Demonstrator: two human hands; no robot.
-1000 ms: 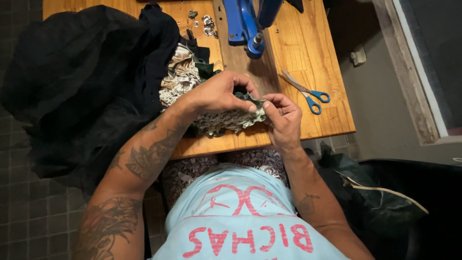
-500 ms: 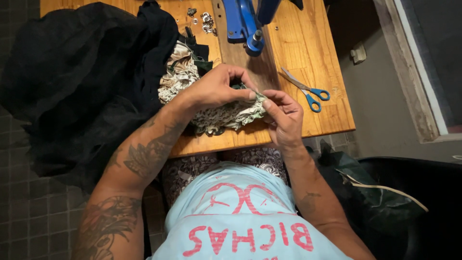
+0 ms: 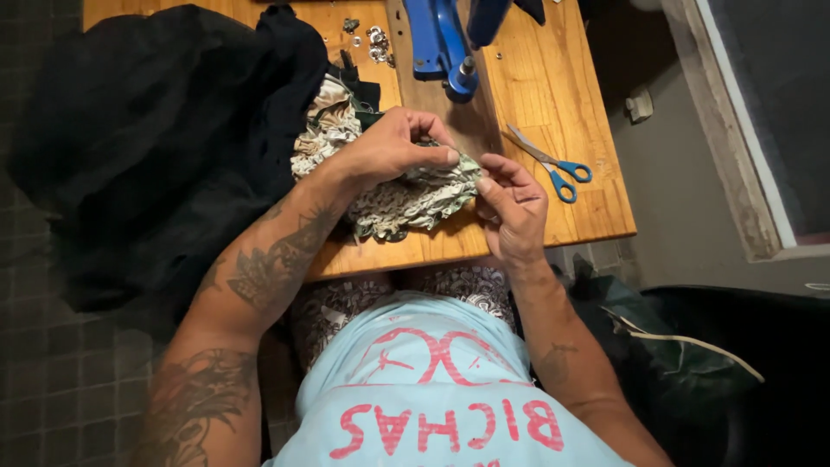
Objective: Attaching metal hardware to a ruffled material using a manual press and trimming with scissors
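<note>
Item: patterned fabric piece (image 3: 415, 197), crumpled, pale cream and grey-green print, soft and much folded; lies on the wooden table (image 3: 596, 207) near its front edge, held up slightly at its right end.

Left hand (image 3: 393, 149): arched over the top of the fabric, fingers curled, thumb and fingertips pinching the upper right fold. Forearm tattooed, crossing the front edge of the table.

Right hand (image 3: 512, 207): at the fabric's right end, fingers bent inward, tips closed on the same edge of cloth, just beside the left fingertips.

Change from half a second earlier: both hands keep their pinch on the cloth; the right hand sits a little lower and its fingers have drawn closer together.

Also on the table: more of the printed cloth (image 3: 322, 130) bunched behind the left hand; black cloth (image 3: 156, 147), a large matt heap draped over the left edge; blue-handled scissors (image 3: 553, 164), closed, towards the right edge; blue metal press tool (image 3: 445, 47) at the far edge; small metal eyelets (image 3: 377, 35) beside it.
</note>
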